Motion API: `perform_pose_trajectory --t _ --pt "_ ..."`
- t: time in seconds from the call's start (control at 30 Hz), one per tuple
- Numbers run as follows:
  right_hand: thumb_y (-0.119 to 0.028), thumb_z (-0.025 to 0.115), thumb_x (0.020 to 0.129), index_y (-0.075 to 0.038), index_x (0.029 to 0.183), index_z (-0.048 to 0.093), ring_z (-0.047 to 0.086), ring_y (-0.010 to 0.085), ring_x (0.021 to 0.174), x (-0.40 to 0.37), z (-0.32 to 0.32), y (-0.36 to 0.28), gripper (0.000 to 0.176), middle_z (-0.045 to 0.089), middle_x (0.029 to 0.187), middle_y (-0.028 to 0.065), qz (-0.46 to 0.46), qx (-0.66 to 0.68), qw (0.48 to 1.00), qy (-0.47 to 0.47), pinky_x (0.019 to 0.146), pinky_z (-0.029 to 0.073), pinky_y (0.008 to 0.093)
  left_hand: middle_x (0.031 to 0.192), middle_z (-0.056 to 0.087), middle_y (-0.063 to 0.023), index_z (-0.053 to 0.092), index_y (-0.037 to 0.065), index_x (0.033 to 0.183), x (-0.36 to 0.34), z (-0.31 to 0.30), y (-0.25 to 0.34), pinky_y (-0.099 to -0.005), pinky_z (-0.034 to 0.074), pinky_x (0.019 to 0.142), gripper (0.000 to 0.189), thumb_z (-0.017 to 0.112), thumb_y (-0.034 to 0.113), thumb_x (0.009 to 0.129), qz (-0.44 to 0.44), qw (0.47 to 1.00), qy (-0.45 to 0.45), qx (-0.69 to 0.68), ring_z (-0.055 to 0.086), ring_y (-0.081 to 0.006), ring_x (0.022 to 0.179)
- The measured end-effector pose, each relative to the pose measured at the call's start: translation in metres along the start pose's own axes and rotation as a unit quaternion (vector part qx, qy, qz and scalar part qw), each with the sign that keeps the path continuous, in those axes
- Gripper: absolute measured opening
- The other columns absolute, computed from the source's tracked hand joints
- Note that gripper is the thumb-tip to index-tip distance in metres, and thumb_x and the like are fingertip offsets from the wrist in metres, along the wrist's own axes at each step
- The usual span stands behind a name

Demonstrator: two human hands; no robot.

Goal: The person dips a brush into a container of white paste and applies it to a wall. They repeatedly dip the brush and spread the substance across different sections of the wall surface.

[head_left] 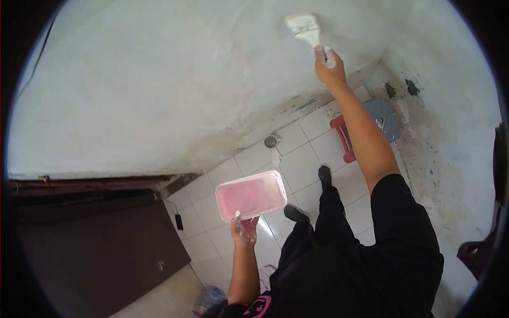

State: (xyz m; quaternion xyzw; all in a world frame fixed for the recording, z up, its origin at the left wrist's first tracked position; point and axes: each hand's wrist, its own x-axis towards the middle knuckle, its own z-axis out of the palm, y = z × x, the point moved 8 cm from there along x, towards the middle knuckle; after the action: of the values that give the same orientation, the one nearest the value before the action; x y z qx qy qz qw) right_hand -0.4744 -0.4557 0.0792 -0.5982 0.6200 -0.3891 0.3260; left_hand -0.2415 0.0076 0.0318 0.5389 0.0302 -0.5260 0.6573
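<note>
My right hand [331,68], smeared with white paint, is closed round the handle of a paintbrush [304,27]. The brush is coated white, and its bristles overlap the pale wall [159,79] high in the view. Lower down, my left hand [244,230] grips the near edge of a pink rectangular tray [252,194], thumb over the rim and fingers underneath. White paint marks that hand and the tray's rim. Inside the tray the bottom looks pink with a thin whitish film.
A red-framed step stool [344,139] with a grey top stands by the wall corner at right. A small round can [271,141] sits on the tiled floor [297,159] near the wall. At lower left is a dark brown door [95,244]; a black adapter [178,221] hangs on a cord.
</note>
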Motion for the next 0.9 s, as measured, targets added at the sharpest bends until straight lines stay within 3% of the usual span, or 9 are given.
perform_pose_trajectory --t 0.07,0.23,0.37,0.47,0.53,0.6,0.7,0.8,0.9 --pt "-0.045 0.051 0.087 -0.002 0.094 0.063 0.061 0.0368 0.09 0.007 0.013 0.024 0.045 0.064 0.094 0.021 -0.013 0.048 0.998 0.032 0.078 0.046 0.0413 0.13 0.049 -0.0137 0.036 0.006 0.133 -0.003 -0.006 -0.005 -0.0498 0.044 0.097 0.058 0.054 0.031 0.084 0.004 1.0 0.019 0.0 0.051 -0.0323 0.117" --pt "-0.041 0.049 0.087 -0.003 0.098 0.064 0.063 0.0336 0.09 -0.017 0.059 0.132 0.042 0.066 0.093 0.0197 0.219 -0.042 0.968 -0.118 0.079 0.046 0.0398 0.131 0.047 -0.0154 0.034 0.006 0.135 -0.006 -0.005 0.007 -0.0513 0.043 0.098 0.06 0.054 0.031 0.084 0.034 0.999 0.02 0.014 0.049 -0.0333 0.119" --pt "-0.043 0.052 0.087 -0.002 0.101 0.065 0.062 0.0304 0.09 -0.006 0.032 0.091 0.045 0.065 0.093 0.0195 0.101 -0.137 0.982 -0.079 0.08 0.046 0.0377 0.132 0.046 -0.0157 0.033 0.006 0.136 -0.005 -0.011 0.011 -0.0524 0.042 0.099 0.061 0.054 0.03 0.084 0.041 0.999 0.009 -0.001 0.049 -0.034 0.12" --pt "-0.041 0.055 0.084 -0.003 0.093 0.065 0.062 0.0371 0.087 0.002 -0.014 0.025 0.041 0.066 0.09 0.0211 0.08 -0.057 0.994 -0.057 0.077 0.048 0.0393 0.134 0.045 -0.0162 0.032 0.006 0.137 -0.004 -0.006 0.009 -0.053 0.043 0.099 0.063 0.054 0.03 0.083 0.046 0.999 -0.001 0.005 0.048 -0.0347 0.121" --pt "-0.044 0.055 0.084 -0.003 0.088 0.065 0.061 0.0395 0.088 -0.006 -0.046 -0.02 0.042 0.065 0.09 0.0221 -0.016 0.054 0.996 0.074 0.076 0.048 0.0395 0.133 0.046 -0.0156 0.034 0.006 0.137 -0.004 0.006 0.011 -0.0488 0.042 0.1 0.062 0.056 0.029 0.083 0.053 0.996 -0.052 -0.039 0.049 -0.0335 0.12" --pt "-0.045 0.054 0.084 -0.005 0.093 0.063 0.059 0.0417 0.092 -0.018 -0.035 -0.021 0.043 0.064 0.092 0.0233 0.006 -0.003 0.999 0.041 0.081 0.047 0.0415 0.133 0.046 -0.0158 0.032 0.006 0.137 -0.001 0.018 0.011 -0.049 0.042 0.101 0.064 0.056 0.029 0.082 0.05 0.995 -0.068 -0.043 0.048 -0.0336 0.121" --pt "-0.04 0.05 0.086 -0.006 0.11 0.056 0.056 0.0421 0.102 -0.045 0.067 0.083 0.042 0.061 0.104 0.0235 0.081 -0.061 0.987 -0.124 0.09 0.044 0.046 0.135 0.044 -0.0158 0.03 0.007 0.139 0.002 0.03 0.012 -0.0526 0.042 0.099 0.067 0.056 0.03 0.081 0.046 0.993 -0.094 -0.048 0.047 -0.0345 0.122" --pt "-0.038 0.051 0.086 -0.004 0.095 0.061 0.063 0.0373 0.085 -0.092 0.073 0.11 0.036 0.065 0.086 0.0201 0.189 -0.067 0.94 -0.276 0.076 0.049 0.0439 0.136 0.043 -0.015 0.03 0.009 0.14 0.002 0.049 0.026 -0.0563 0.042 0.098 0.069 0.056 0.03 0.08 0.068 0.991 -0.113 -0.028 0.045 -0.0352 0.123" --pt "-0.038 0.053 0.085 -0.004 0.089 0.062 0.063 0.0358 0.073 -0.074 0.025 0.047 0.035 0.064 0.075 0.0179 0.085 -0.033 0.984 -0.154 0.068 0.049 0.0429 0.135 0.044 -0.014 0.031 0.008 0.139 -0.004 0.076 0.039 -0.0537 0.042 0.099 0.068 0.056 0.029 0.08 0.088 0.987 -0.13 -0.016 0.046 -0.0343 0.123"
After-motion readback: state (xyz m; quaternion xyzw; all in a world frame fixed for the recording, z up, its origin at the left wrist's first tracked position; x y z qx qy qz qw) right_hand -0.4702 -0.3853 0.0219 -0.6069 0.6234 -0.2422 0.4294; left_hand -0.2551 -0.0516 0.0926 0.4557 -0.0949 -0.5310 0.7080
